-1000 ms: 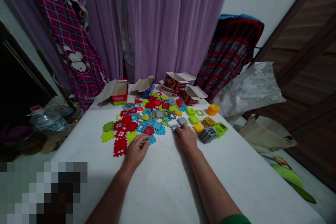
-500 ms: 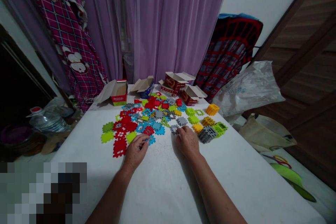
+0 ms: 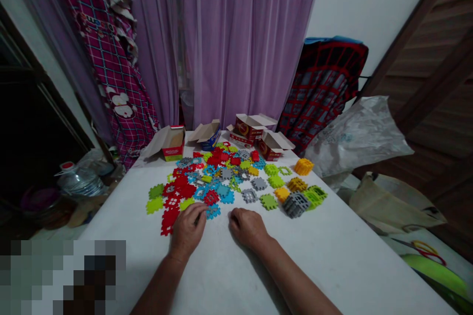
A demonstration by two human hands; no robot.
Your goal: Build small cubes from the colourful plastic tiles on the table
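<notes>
Flat interlocking plastic waffle-block pieces [image 3: 207,182] in red, blue, green, yellow and grey lie spread over the white table [image 3: 229,275]. My left hand [image 3: 187,230] rests with curled fingers by a blue piece [image 3: 213,211], and a stack of red pieces [image 3: 170,220] lies just to its left. Whether it holds a small piece is hidden. My right hand [image 3: 248,229] lies on the bare tabletop, fingers curled and empty, just below a grey piece [image 3: 250,195] and a green piece [image 3: 268,202]. Built cubes stand at the right, including a grey cube [image 3: 295,205] and a yellow cube [image 3: 303,166].
Several open red-and-white cardboard boxes [image 3: 247,128] stand along the table's far edge, in front of a purple curtain [image 3: 240,49]. A plastic bag [image 3: 356,140] and a canvas tote [image 3: 391,204] sit beyond the right edge; a water bottle [image 3: 80,182] stands low at the left.
My right hand has slid back toward me and left, away from the grey pieces, and a green piece now shows near where it lay. The view has tilted slightly upward.
</notes>
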